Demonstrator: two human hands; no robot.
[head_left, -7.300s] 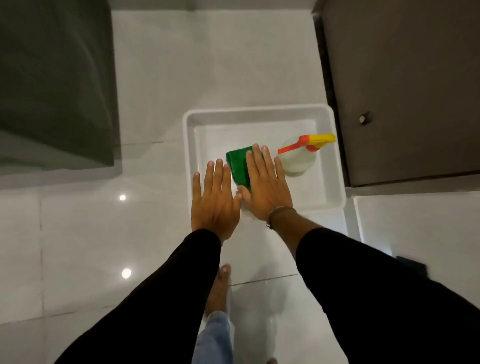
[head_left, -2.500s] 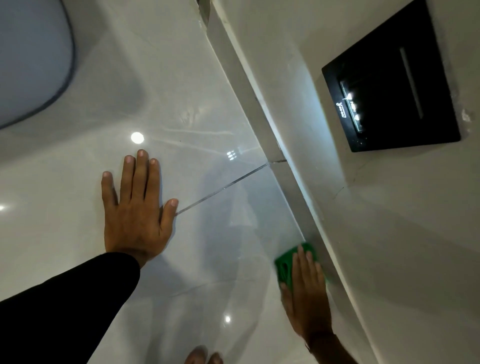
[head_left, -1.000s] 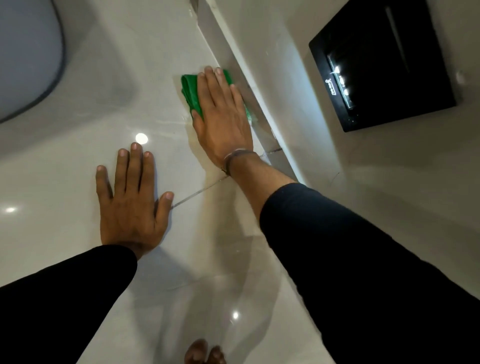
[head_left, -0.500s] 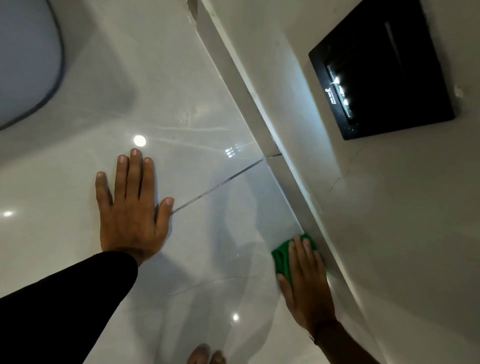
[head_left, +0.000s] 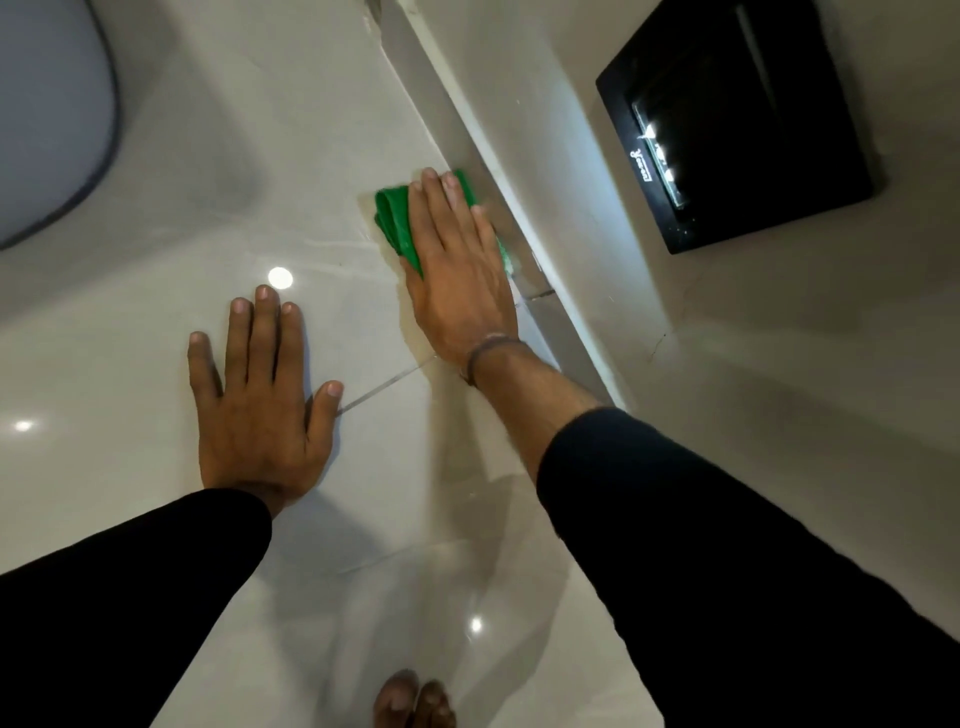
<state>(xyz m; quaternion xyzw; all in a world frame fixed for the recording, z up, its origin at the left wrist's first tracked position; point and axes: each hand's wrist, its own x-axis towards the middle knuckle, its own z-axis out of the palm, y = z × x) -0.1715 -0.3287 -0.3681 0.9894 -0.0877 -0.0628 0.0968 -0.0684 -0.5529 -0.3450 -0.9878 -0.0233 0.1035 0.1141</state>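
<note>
A folded green cloth (head_left: 396, 218) lies on the glossy white tiled floor (head_left: 156, 322), right beside the skirting strip (head_left: 550, 291) at the foot of the wall. My right hand (head_left: 457, 275) presses flat on the cloth with straight fingers, covering most of it. My left hand (head_left: 260, 395) rests flat on the floor to the left, fingers spread and straight, holding nothing. Both arms wear black sleeves.
A black wall panel (head_left: 737, 119) with small lit marks sits on the wall at the upper right. A rounded white fixture (head_left: 47, 114) fills the upper left corner. My bare toes (head_left: 413, 701) show at the bottom edge.
My right hand has slid the green cloth along the skirting from near my body to far ahead, repeating a back-and-forth stroke. My left hand stays planted in place.
</note>
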